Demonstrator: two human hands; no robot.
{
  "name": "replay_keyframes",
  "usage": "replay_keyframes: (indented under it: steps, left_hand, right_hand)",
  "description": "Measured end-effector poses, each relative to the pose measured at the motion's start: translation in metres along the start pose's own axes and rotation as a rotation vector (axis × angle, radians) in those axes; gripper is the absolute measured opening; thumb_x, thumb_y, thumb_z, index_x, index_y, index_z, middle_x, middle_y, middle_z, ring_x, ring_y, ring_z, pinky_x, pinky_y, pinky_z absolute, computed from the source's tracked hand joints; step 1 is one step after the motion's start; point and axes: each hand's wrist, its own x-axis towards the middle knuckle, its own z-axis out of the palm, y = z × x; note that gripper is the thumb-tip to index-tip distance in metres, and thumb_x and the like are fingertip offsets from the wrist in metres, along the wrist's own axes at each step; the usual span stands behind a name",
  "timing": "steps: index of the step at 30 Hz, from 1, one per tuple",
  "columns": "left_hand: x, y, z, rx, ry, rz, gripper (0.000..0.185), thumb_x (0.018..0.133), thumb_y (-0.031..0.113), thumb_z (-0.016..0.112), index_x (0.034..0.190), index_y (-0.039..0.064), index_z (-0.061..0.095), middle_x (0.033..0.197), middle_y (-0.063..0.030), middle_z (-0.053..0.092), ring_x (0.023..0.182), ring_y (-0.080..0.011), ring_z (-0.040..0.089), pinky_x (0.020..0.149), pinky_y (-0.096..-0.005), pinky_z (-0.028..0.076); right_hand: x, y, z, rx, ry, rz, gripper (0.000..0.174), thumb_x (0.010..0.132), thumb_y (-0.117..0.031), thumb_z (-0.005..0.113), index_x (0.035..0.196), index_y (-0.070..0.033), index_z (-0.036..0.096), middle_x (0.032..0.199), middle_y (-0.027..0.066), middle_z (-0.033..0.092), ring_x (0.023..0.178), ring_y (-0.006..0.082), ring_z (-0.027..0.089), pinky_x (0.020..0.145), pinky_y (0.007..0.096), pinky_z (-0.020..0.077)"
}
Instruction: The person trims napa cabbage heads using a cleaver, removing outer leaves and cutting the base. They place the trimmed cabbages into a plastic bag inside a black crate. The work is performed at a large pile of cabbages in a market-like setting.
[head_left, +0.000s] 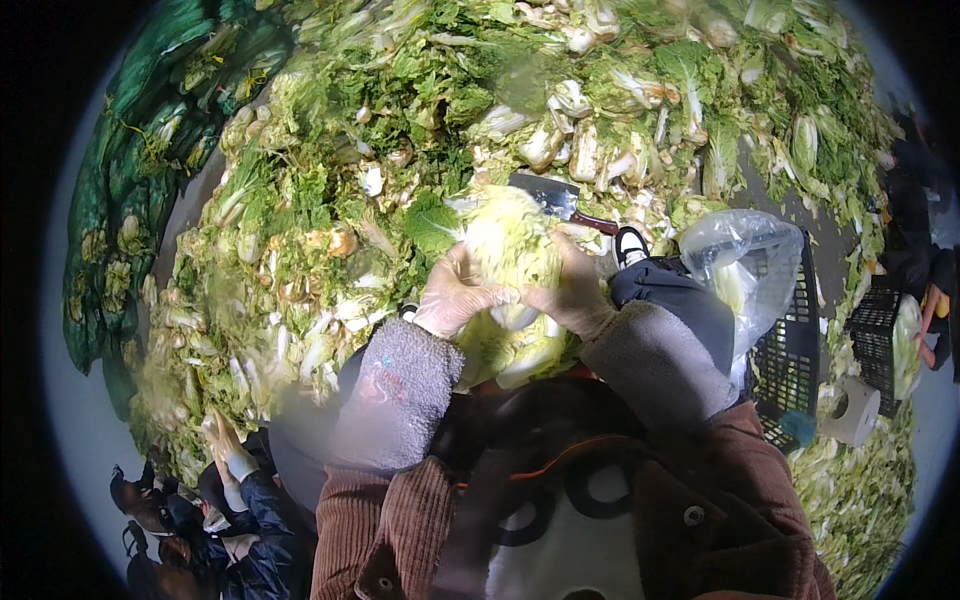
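Observation:
Between my hands is a pale yellow-green napa cabbage (511, 238). My left hand (459, 292), in a thin clear glove, grips its left side. On the right side my right hand (574, 289), also gloved, holds the same head. Both thumbs meet near its lower end. Below the hands, more pale cabbage leaves (517, 349) rest over my lap. Just beyond the held head lies a cleaver (551, 196) with a broad dark blade and a brown handle, on top of leaf scraps. A loose green leaf (431, 223) shows left of the cabbage.
Cabbage trimmings (330, 180) cover the floor ahead and left. To my right stands a black plastic crate (796, 352) lined with a clear bag (750, 247). Green net sacks (112, 225) line the far left. A co-worker (247, 517) sits lower left; another crate (874, 337) stands far right.

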Motion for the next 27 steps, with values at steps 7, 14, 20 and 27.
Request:
replay_keyframes:
  steps: [7, 14, 20, 27]
  left_hand:
    - [0.000, -0.016, -0.021, -0.130, -0.078, 0.102, 0.100, 0.049, 0.010, 0.088, 0.134, 0.000, 0.036, 0.125, -0.0100, 0.053, 0.116, -0.0223, 0.050, 0.099, -0.0360, 0.042]
    - [0.004, -0.031, -0.062, -0.600, 0.138, 0.254, 0.074, 0.059, 0.003, 0.079, 0.124, -0.002, 0.045, 0.114, -0.0114, 0.059, 0.107, -0.0258, 0.058, 0.094, -0.0379, 0.049]
    - [0.001, -0.022, -0.063, -0.546, 0.171, 0.205, 0.057, 0.073, 0.003, 0.068, 0.124, 0.002, 0.043, 0.110, -0.0160, 0.059, 0.096, -0.0260, 0.062, 0.089, -0.0396, 0.052]
    - [-0.005, -0.013, -0.011, -0.487, 0.089, 0.023, 0.064, 0.071, 0.013, 0.073, 0.125, -0.002, 0.044, 0.113, -0.0118, 0.059, 0.104, -0.0239, 0.058, 0.091, -0.0346, 0.048]
  right_hand:
    - [-0.001, 0.003, -0.003, 0.304, -0.056, 0.063, 0.040, 0.070, -0.010, 0.072, 0.104, 0.002, 0.055, 0.095, 0.0110, 0.064, 0.083, 0.0215, 0.063, 0.076, 0.0299, 0.0527]
    - [0.001, 0.058, -0.025, 0.195, -0.151, 0.905, 0.053, 0.072, -0.019, 0.072, 0.114, 0.006, 0.052, 0.106, 0.0178, 0.060, 0.096, 0.0278, 0.060, 0.080, 0.0361, 0.0507]
    - [-0.002, 0.036, -0.011, -0.267, -0.148, 0.269, 0.097, 0.057, -0.046, 0.083, 0.129, 0.005, 0.042, 0.121, 0.0213, 0.053, 0.113, 0.0336, 0.050, 0.098, 0.0377, 0.0374]
    - [0.009, -0.020, 0.001, 0.323, -0.408, 0.336, 0.075, 0.068, -0.027, 0.075, 0.127, 0.005, 0.042, 0.108, 0.0161, 0.061, 0.099, 0.0239, 0.059, 0.087, 0.0321, 0.0466]
